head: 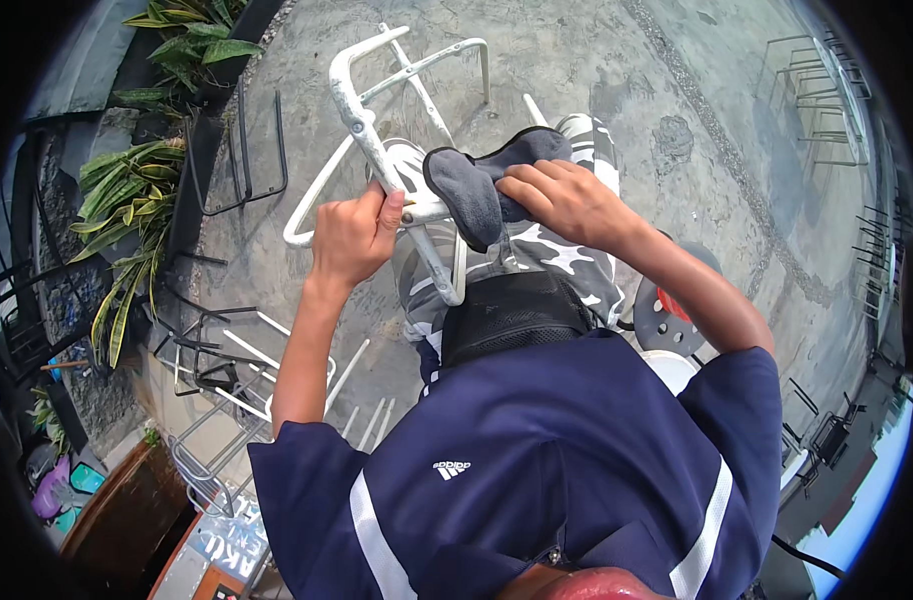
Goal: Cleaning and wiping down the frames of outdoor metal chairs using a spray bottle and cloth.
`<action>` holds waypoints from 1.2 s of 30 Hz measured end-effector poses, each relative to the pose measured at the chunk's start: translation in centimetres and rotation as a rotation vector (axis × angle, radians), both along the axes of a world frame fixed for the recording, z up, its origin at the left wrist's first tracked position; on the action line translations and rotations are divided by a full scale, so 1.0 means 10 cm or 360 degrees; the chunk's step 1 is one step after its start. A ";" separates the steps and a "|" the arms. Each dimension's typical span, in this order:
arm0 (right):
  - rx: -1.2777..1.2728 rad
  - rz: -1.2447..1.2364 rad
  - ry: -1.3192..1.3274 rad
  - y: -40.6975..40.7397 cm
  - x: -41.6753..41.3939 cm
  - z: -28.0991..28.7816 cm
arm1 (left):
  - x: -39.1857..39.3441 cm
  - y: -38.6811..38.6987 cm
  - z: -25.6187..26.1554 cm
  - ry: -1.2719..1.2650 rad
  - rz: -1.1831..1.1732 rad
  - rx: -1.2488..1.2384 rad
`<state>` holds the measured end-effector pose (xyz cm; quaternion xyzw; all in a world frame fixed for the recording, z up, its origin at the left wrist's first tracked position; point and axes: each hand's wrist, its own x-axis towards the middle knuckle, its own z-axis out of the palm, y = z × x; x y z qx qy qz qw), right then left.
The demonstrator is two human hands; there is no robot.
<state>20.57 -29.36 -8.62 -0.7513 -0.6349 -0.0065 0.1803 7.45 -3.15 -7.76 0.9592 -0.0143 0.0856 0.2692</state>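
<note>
A white-painted metal tube frame [374, 142] with worn paint lies across my legs, tilted. My left hand [355, 229] grips one of its tubes near a joint, thumb on top. My right hand [565, 196] holds a dark grey fleece cloth [468, 187] with black edging, which hangs over part of the frame. The cloth hides the tube under it, so its contact there cannot be told. My camouflage trousers [595, 150] and a black mesh bag [513, 315] at my waist are just below.
Several metal frames [235, 360] lie at the lower left, with a dark frame [243, 176] by the planter and its striped plants [134, 187]. A grey perforated disc [663, 330] and a white round container [668, 370] are beside my right side. More frames [824, 97] stand far right.
</note>
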 end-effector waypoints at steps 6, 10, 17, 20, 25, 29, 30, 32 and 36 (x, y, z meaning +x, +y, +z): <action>0.0496 0.0379 0.0562 -0.19 0.45 -0.75 | -0.06 0.25 -0.12 -0.0059 -0.0133 -0.0065; 0.0327 -0.0041 0.0701 -0.18 0.71 -0.98 | -0.16 0.33 -0.12 -0.0043 -0.0243 -0.0196; 0.0041 0.0144 0.0676 0.09 0.23 -0.39 | -0.33 0.03 -0.11 -0.0002 0.0624 -0.0567; 0.0208 0.0333 0.0706 0.32 -0.41 0.03 | -0.25 -0.11 -0.13 -0.0230 0.0811 -0.0818; 0.0013 0.0293 0.0615 0.39 -0.77 0.32 | -0.35 -0.07 -0.17 -0.0173 0.1186 -0.1251; 0.0014 0.0563 0.0681 0.28 -0.52 0.13 | -0.45 -0.07 -0.29 -0.0293 0.1006 -0.1331; 0.0099 0.0571 0.0713 0.23 -0.40 0.03 | -0.46 -0.11 -0.28 -0.0293 0.0950 -0.1242; 0.0136 0.0555 0.0743 0.08 -0.15 -0.18 | -0.45 -0.13 -0.36 -0.0272 0.0829 -0.1137; 0.0134 0.0457 0.0678 -0.01 0.27 -0.47 | -0.49 -0.12 -0.36 -0.0282 0.0842 -0.1207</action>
